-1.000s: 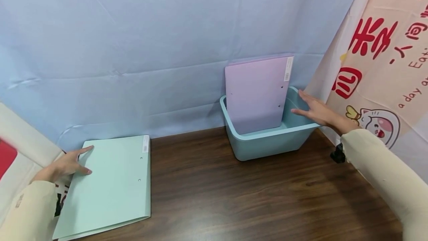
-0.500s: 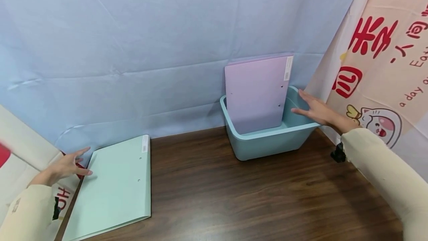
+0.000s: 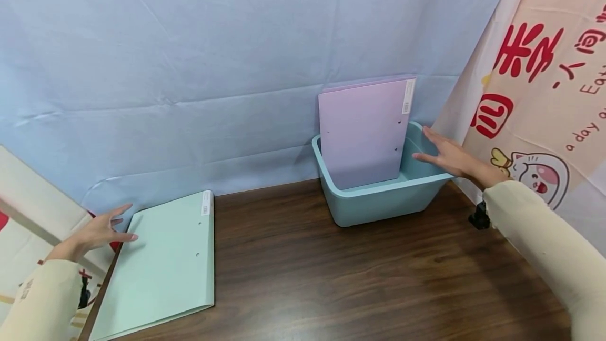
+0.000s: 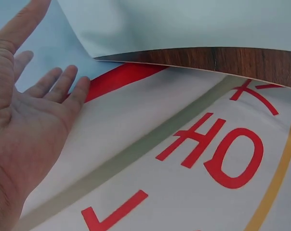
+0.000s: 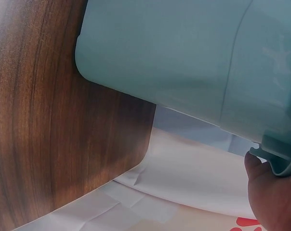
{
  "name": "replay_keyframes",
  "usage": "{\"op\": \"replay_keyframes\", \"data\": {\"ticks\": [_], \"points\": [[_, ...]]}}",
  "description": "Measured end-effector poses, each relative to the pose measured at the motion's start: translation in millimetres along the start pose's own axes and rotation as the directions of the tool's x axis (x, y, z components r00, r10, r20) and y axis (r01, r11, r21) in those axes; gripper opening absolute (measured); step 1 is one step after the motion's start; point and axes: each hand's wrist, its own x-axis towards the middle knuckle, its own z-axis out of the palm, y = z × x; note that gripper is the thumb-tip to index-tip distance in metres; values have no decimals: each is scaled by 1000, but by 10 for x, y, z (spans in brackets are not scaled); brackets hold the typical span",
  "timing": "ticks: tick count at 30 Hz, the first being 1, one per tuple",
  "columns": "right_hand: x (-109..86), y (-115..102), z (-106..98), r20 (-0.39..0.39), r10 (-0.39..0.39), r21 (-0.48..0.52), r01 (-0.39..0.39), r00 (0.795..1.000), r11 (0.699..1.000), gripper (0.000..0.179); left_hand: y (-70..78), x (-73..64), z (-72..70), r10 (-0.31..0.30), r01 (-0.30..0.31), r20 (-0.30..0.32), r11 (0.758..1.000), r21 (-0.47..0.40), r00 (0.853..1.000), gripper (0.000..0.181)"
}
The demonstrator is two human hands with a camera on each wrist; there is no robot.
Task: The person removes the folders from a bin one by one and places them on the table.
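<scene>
A mint-green folder (image 3: 156, 262) lies on the table at the left, with a white label and two holes along its right side. My left hand (image 3: 97, 233) is at its left edge with fingers spread; the thumb reaches over the cover, and contact cannot be made out. The left wrist view shows that same hand (image 4: 37, 106) with nothing in it. At the back right stands a blue-green plastic bin (image 3: 379, 204) with a purple folder (image 3: 362, 136) leaning upright inside. My right hand (image 3: 450, 157) holds the bin's right rim, thumb inside; its fingers curl under the lip (image 5: 280, 166).
A pale blue cloth (image 3: 189, 67) hangs behind the dark wood table (image 3: 284, 278). Printed banners with red lettering hang at the right (image 3: 544, 93) and drop past the table's left edge (image 4: 203, 139).
The green folder's left edge has shifted right and more of the table's left edge shows. My left hand has let go of that edge. My right hand and the bin look unmoved.
</scene>
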Motion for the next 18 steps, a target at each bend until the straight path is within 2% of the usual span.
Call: {"op": "replay_keyframes", "data": {"ticks": [7,18], "points": [[14,-6,-3,6,-3,0,3,1000,1000,97,79,20,-19,-6,6,-6,1000,5,1000,107],[10,5,-2,1,5,11,-5,1000,1000,97,233,42,-20,34,-34,-17,999,-26,999,106]]}}
